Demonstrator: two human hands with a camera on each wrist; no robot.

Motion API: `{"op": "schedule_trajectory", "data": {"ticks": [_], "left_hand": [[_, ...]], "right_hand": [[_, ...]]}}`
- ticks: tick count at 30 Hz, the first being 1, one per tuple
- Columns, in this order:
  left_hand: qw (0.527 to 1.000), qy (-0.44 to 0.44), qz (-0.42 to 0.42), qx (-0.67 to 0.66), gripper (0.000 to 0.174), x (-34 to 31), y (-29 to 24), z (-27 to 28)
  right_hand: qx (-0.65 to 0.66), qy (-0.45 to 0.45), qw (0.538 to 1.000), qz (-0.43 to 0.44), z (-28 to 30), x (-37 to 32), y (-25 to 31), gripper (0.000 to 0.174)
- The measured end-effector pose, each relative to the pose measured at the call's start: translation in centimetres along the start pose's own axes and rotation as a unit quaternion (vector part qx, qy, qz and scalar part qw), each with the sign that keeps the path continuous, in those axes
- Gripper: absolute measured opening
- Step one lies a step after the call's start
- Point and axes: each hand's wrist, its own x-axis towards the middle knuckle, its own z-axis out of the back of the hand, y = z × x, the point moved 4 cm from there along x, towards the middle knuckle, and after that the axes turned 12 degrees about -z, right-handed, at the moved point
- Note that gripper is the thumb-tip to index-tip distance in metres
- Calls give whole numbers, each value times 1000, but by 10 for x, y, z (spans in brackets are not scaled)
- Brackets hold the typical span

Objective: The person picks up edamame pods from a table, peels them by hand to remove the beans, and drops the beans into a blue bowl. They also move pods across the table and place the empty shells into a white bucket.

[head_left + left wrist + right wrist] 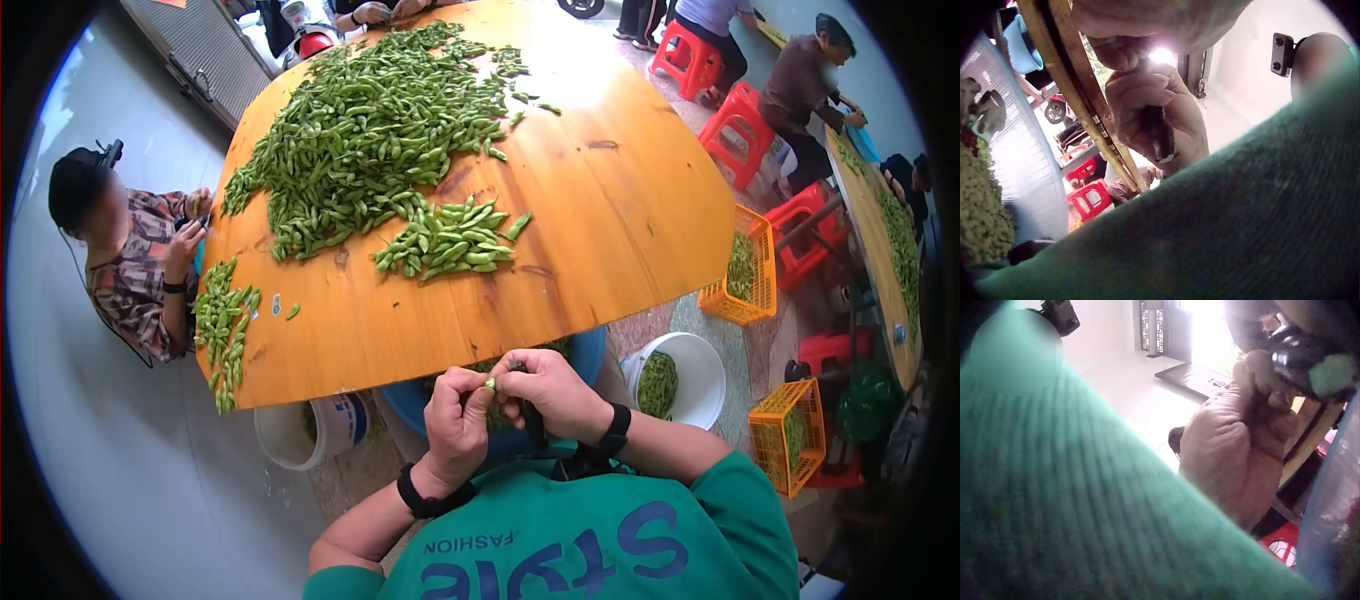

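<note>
In the head view my left hand (457, 420) pinches a small green pod (490, 384) between thumb and fingers, beyond the table's near edge. Close beside it, my right hand (560, 395) grips a dark tool (533, 408), its fingertips near the pod; the tool's type is unclear. Seen from the left wrist, my right hand (1154, 112) has curled fingers around the dark tool (1159, 134), under my left hand (1160, 22). The right wrist view shows my left hand (1229, 444) next to the black tool (1297, 362). Green pods (450, 240) lie on the table.
A large pod heap (350, 130) covers the far part of the wooden table (610, 230). Below my hands is a blue basin (405, 405). White buckets (705, 370) flank it, with orange crates (765, 265) and red stools (740, 130) to the right. Someone (135, 260) sits left.
</note>
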Motion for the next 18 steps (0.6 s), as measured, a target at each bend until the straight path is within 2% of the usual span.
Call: {"op": "schedule_trajectory", "data": {"ticks": [2, 5, 8, 9, 10, 11, 12, 14, 16, 18], "left_hand": [[992, 24, -83, 95, 10, -1, -2, 3], [995, 19, -73, 68, 12, -4, -1, 4], [998, 17, -50, 28, 14, -1, 6, 6], [998, 17, -50, 28, 14, 2, 2, 8], [993, 43, -63, 91, 15, 6, -8, 8], [983, 69, -75, 153, 17, 8, -13, 8], [983, 68, -74, 153, 17, 8, -13, 10], [983, 121, -63, 123, 19, 6, -10, 7], [981, 127, -96, 112, 20, 7, -10, 6], [990, 131, -14, 49, 18, 4, -4, 6]], "right_hand": [[47, 27, 998, -38, 1, 3, -4, 10], [55, 61, 992, -94, 1, 4, -7, 12], [11, 20, 999, -48, 3, 1, -4, 12], [-88, -26, 996, 20, 5, -2, 0, 12], [-186, -71, 976, 89, 7, -7, 5, 12], [-214, -81, 967, 110, 9, -8, 4, 13], [-214, -80, 967, 109, 10, -9, 5, 13], [-175, -51, 982, 39, 11, -9, 4, 13], [-144, -23, 989, 4, 14, -8, 6, 13], [-113, 6, 993, -31, 15, -8, 4, 13]]}}
